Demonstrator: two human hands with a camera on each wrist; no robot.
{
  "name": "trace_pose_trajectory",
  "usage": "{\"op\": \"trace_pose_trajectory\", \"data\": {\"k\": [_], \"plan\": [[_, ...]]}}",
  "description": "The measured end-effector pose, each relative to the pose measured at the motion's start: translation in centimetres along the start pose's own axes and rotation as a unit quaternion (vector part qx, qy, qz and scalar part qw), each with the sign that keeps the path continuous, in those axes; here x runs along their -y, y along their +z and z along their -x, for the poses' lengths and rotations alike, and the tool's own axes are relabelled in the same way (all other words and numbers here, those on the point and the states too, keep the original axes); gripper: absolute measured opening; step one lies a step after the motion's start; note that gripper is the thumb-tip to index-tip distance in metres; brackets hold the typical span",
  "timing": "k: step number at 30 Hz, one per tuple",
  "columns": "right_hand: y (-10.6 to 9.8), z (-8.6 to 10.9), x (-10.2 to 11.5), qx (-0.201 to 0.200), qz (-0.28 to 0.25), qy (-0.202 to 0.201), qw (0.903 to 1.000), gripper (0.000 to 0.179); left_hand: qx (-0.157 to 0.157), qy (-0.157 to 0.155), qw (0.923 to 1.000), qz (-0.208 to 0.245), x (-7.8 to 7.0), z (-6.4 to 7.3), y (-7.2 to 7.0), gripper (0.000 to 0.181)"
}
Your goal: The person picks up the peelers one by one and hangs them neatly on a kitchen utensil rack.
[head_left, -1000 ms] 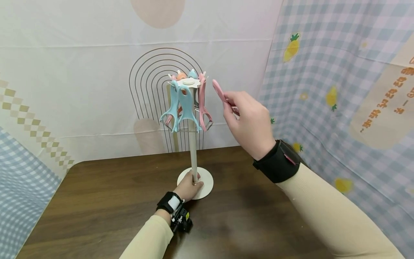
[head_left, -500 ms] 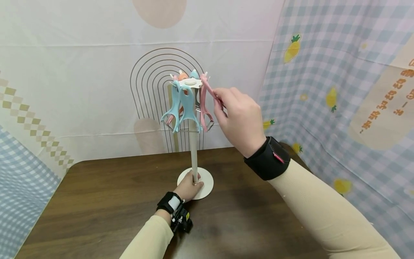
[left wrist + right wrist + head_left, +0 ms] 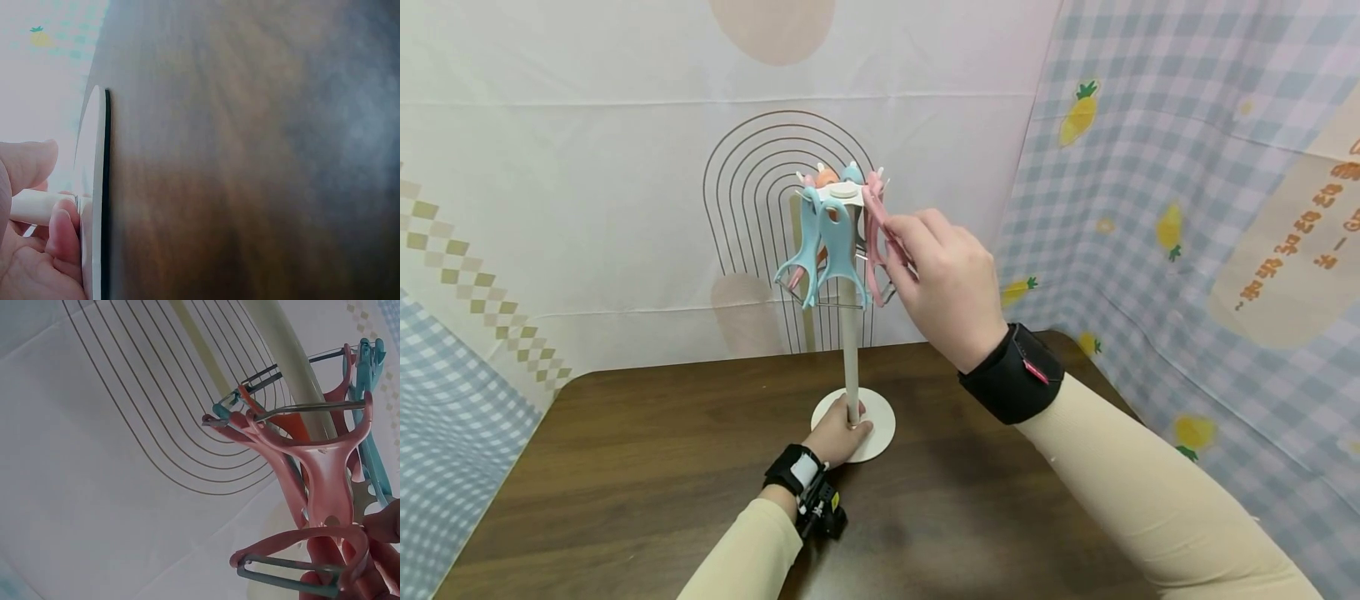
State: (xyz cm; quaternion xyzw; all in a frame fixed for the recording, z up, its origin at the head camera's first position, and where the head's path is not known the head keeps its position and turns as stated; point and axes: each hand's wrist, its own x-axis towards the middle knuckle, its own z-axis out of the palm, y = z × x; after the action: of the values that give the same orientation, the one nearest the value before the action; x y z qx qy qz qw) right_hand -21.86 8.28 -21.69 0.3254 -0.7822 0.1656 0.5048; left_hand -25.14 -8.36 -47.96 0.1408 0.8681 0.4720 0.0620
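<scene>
A white stand (image 3: 849, 350) with a round base (image 3: 880, 427) and a hooked top (image 3: 842, 193) bears several Y-shaped peelers. My left hand (image 3: 832, 435) grips the foot of its pole; thumb and fingers sit around the pole (image 3: 37, 207) in the left wrist view. Up at the top's right side, my right hand (image 3: 951, 283) pinches a pink peeler (image 3: 300, 534), its handle end overlapping the hooks and its blade end low. Another pink peeler (image 3: 328, 481) hangs right beside it. Two light blue peelers (image 3: 837, 250) hang at the front; orange and blue ones show behind.
The stand is on a dark wooden table (image 3: 662, 467). Behind it hangs a white cloth (image 3: 587, 208) with brown arches, and a blue checked cloth (image 3: 1150, 167) closes off the right side. A small camera (image 3: 827, 512) is strapped to my left wrist.
My right hand has brought the pink peeler leftward from beside the stand to the hooked top, then slightly lower. My left hand has stayed on the pole.
</scene>
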Motion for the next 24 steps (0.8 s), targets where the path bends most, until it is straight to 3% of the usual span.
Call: {"op": "trace_pose_trajectory", "data": {"k": [24], "plan": [[0.8, 2.1, -1.0, 0.007, -0.05, 0.008, 0.9987, 0.019, -0.006, 0.003, 1.0, -0.006, -0.2, -0.1, 0.2, 0.019]]}}
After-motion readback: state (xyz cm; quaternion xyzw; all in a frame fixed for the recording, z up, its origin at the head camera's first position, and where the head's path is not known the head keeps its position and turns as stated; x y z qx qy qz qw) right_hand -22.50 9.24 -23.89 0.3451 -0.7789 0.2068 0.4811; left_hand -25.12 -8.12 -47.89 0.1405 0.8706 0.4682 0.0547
